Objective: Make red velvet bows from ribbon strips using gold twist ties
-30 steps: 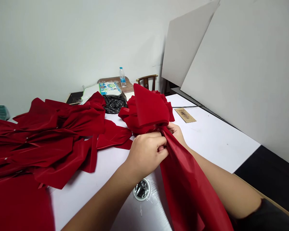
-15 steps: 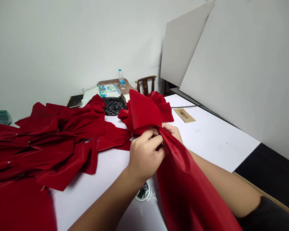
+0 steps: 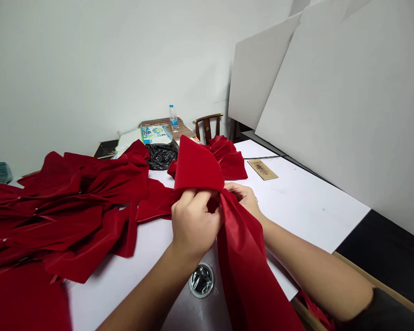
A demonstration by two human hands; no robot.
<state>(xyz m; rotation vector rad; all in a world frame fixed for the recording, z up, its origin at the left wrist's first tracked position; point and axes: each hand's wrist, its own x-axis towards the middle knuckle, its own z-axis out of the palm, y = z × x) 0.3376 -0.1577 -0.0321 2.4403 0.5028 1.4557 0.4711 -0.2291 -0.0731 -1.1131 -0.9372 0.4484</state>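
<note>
Two hands (image 3: 196, 226) pinch red cloth (image 3: 198, 168), bottle label (image 3: 174, 123) unreadable

The cloth (image 3: 198, 168) is deep red, darkest in its folds, with a lighter sheen on the strip that hangs down. The pile (image 3: 89, 216) repeats that red — flecked with a few small whitish dots. The tabletop (image 3: 303, 202) is white, turning black at the right, with a tan edge. A round inset (image 3: 201, 280) has a white rim and dark centre. The card (image 3: 262, 169) is tan, mottled with dark marks. The bag (image 3: 161, 157) is black with grey glints; the packet (image 3: 157, 133) is white, printed blue and green. The bottle (image 3: 173, 120) is clear — cap and label blue. The tray (image 3: 185, 131) is brown and striped, the chair (image 3: 207, 128) dark brown, the sleeve (image 3: 382, 312) black.
</note>
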